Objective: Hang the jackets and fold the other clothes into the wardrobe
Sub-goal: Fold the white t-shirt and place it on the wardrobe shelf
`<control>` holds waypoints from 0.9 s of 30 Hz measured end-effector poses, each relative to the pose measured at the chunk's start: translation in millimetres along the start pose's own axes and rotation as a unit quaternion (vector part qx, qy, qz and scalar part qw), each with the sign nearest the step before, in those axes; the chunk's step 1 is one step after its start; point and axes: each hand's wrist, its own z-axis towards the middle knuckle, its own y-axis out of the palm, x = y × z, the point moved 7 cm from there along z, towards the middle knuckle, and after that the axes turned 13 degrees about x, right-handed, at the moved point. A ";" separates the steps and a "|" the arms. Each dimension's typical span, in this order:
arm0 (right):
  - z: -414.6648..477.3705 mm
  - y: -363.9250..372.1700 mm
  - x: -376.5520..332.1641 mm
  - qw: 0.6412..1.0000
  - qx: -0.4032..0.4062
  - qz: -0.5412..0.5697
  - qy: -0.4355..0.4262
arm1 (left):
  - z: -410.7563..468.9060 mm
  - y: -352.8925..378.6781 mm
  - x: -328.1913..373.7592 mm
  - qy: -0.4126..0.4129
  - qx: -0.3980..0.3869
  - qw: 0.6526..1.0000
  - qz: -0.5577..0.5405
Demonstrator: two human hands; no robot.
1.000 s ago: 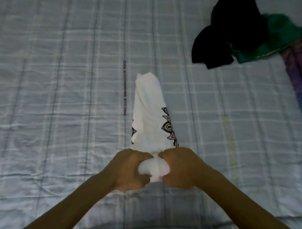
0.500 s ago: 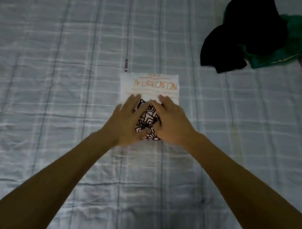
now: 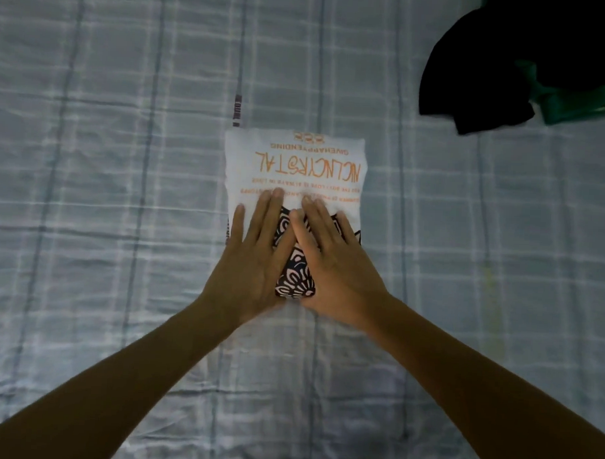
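the folding step looks all but finished: a white t-shirt (image 3: 296,170) with orange lettering and a black-and-white patterned print lies as a compact rectangle in the middle of the plaid bedsheet (image 3: 107,188); the left hand (image 3: 255,262) and right hand (image 3: 331,261) both rest flat on its near half, fingers spread, palms down, gripping nothing, seemingly pressing the fold smooth; the next move, by my reading, calls for sliding the fingers under the bundle from both sides and lifting it level so the folds do not spring open, then carrying it to the wardrobe; the wardrobe is nowhere in view; a black garment (image 3: 488,74) and a green garment (image 3: 580,101) lie heaped well apart at the far right, cut off by the frame, so whether either is a jacket cannot be told; the small orange print is too blurred to read; the hands hide the shirt's near edge.
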 end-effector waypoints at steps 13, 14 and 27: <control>21.9 -28.6 0.9 0.987 0.159 -0.022 0.004 | 10.8 -4.8 -7.6 -0.034 0.073 0.997 -0.021; 22.5 -34.1 -2.3 0.988 0.153 -0.019 0.008 | 9.6 -10.1 -7.8 -0.031 0.073 0.996 -0.040; 86.7 -241.5 -110.0 0.977 0.194 -0.036 -0.081 | 9.5 -254.5 -33.1 -0.067 0.230 0.968 -0.079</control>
